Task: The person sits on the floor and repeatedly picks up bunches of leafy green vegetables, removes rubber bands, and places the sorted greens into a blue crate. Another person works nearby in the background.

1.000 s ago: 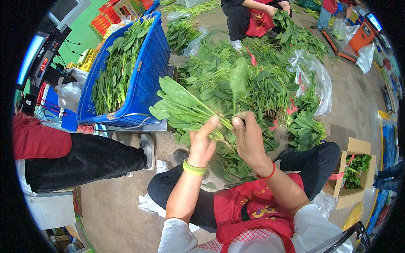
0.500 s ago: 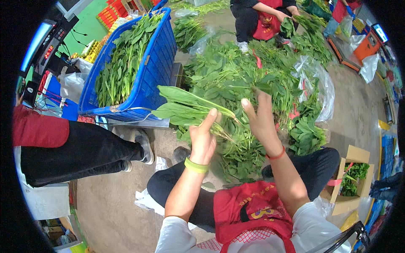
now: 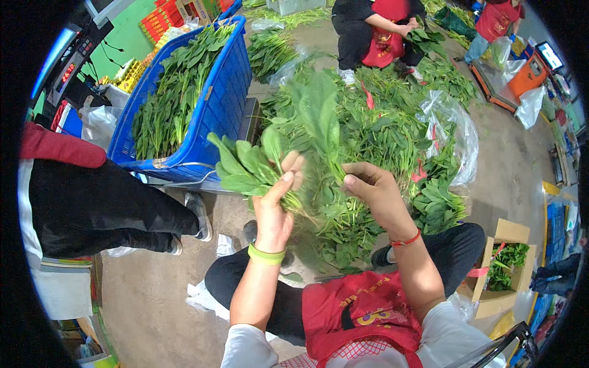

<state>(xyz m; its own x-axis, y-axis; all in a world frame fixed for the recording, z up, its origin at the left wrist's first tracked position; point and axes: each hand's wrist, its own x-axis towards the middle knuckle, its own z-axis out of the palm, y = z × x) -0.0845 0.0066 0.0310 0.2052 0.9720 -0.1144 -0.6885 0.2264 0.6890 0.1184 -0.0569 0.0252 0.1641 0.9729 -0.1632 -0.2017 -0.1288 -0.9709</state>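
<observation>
My left hand (image 3: 277,199) is closed round a small bunch of leafy greens (image 3: 240,164), leaves toward the upper left and stems toward the right. In a pinch between thumb and fingers, my right hand (image 3: 374,190) holds a few more stalks of greens (image 3: 320,119) upright, their leaves blurred by motion. Both hands are over a large heap of loose leafy greens (image 3: 386,144) spread on the floor. To the left of the heap stands a blue plastic crate (image 3: 211,119) filled with bundled greens (image 3: 178,98).
Another person (image 3: 385,30) in a red apron handles greens at the heap's far side. A standing person's dark-trousered legs (image 3: 110,205) are at left. A clear plastic bag (image 3: 463,144) lies by the heap. An open cardboard box (image 3: 506,267) with greens is at right, an orange scale (image 3: 529,76) behind.
My right hand was near the left-hand bunch and now holds stalks upright. The left-hand bunch has shifted slightly left and its leaves are more bunched together.
</observation>
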